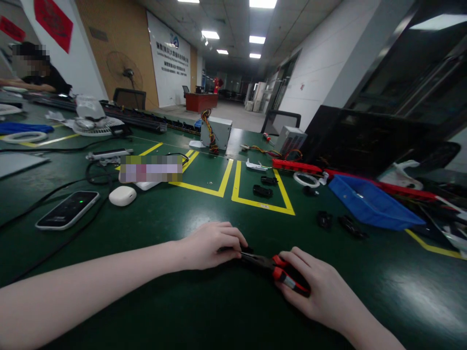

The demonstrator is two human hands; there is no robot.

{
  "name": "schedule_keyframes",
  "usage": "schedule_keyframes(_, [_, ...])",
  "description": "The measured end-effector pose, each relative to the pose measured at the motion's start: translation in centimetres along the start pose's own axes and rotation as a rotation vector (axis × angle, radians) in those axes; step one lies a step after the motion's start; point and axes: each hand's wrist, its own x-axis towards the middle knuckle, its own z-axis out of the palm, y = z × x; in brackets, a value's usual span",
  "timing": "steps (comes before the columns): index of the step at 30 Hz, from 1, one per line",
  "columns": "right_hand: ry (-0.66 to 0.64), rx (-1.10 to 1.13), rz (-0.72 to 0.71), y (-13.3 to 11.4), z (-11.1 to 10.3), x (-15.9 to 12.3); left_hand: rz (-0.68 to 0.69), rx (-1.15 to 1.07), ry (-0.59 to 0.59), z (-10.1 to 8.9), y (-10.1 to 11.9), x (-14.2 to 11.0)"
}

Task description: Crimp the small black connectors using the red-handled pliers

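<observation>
My right hand (317, 287) is wrapped round the red-and-black handles of a pair of long-nose pliers (258, 261). The pliers lie low over the green table, their jaws pointing left. At the jaw tips, my left hand (215, 245) pinches a small dark piece (247, 249), mostly covered by its fingers. What kind of piece it is, I cannot make out, nor whether the jaws are closed on it. Ahead of my hands, two black plastic parts (262, 190) lie inside a yellow-taped square. More black parts (324, 219) are on the table to the right.
A blue bin (375, 201) stands at the right, near a white tape roll (306, 180). On the left are a phone-like device (68, 210), a white rounded case (123, 196) and black cables. Power supply boxes (221, 133) stand farther back. Another person (44, 73) sits at far left.
</observation>
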Motion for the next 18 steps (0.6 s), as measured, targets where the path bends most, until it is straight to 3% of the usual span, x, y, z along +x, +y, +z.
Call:
schedule_keyframes(9, [-0.047, 0.036, 0.024, 0.03, -0.03, 0.19, 0.000, -0.014, -0.016, -0.10, -0.13, -0.40])
schedule_keyframes(18, [0.074, -0.138, -0.096, 0.48, -0.20, -0.19, -0.051, -0.051, -0.024, -0.13, -0.47, -0.54])
